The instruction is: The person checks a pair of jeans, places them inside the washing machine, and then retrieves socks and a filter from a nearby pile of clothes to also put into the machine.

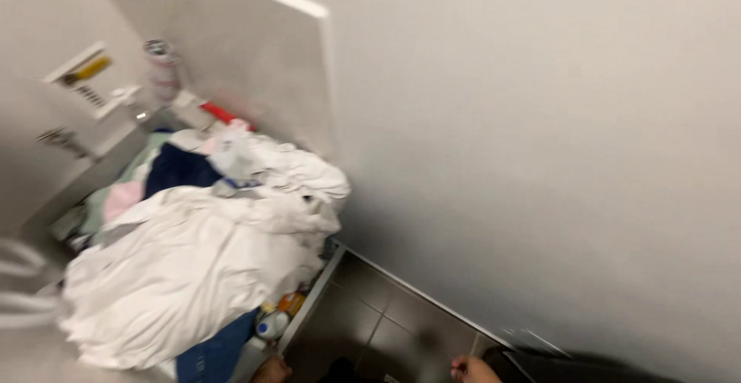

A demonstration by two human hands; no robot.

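At the left of the frame I see a heap of white laundry (193, 267) spilling past its support's edge, with small bottles (274, 323) tucked under its lower right. My left hand (272, 371) sits at the bottom edge beside them; I cannot tell its grip. Dark floor tiles (386, 321) lie open between. My right hand (472, 370), bottom centre-right, looks curled shut.

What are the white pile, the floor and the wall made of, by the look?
White pile: fabric, likely cotton, matte; it creases and drapes in soft folds. Floor: dark tile, probably ceramic, slightly glossy; pale grout lines cut it into rectangles. Wall: smooth painted surface, matte off-white; no seams or texture show, though the frame is blurred.
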